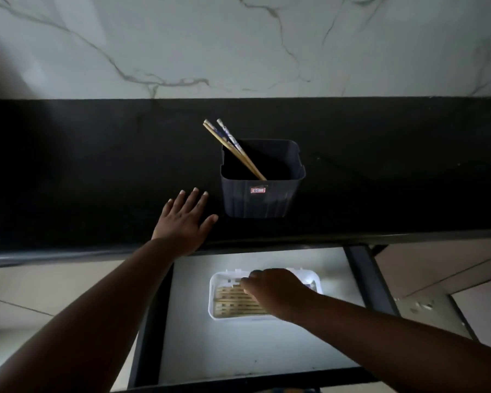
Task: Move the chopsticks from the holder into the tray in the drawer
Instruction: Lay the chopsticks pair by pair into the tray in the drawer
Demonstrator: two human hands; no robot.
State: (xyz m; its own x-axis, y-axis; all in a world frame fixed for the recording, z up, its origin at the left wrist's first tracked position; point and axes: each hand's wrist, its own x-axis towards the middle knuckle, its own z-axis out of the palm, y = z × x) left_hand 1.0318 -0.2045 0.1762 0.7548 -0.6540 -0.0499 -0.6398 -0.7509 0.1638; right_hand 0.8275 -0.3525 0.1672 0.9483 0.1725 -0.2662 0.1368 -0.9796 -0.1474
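Observation:
A dark square holder [262, 198] stands on the black counter with a few wooden chopsticks [233, 148] leaning out toward its back left corner. Below the counter, the open drawer [238, 344] holds a white tray [214, 296] with several chopsticks [233, 303] lying flat in it. My left hand [183, 219] rests flat on the counter edge, fingers spread, just left of the holder. My right hand [275, 290] is down over the tray, fingers curled at the chopsticks there; whether it still grips any is hidden.
A black countertop [97, 171] runs across the view, backed by a white marble wall [238, 43]. The drawer has dark side rails [366, 279]. Light tiled floor [26, 296] shows on both sides of the drawer.

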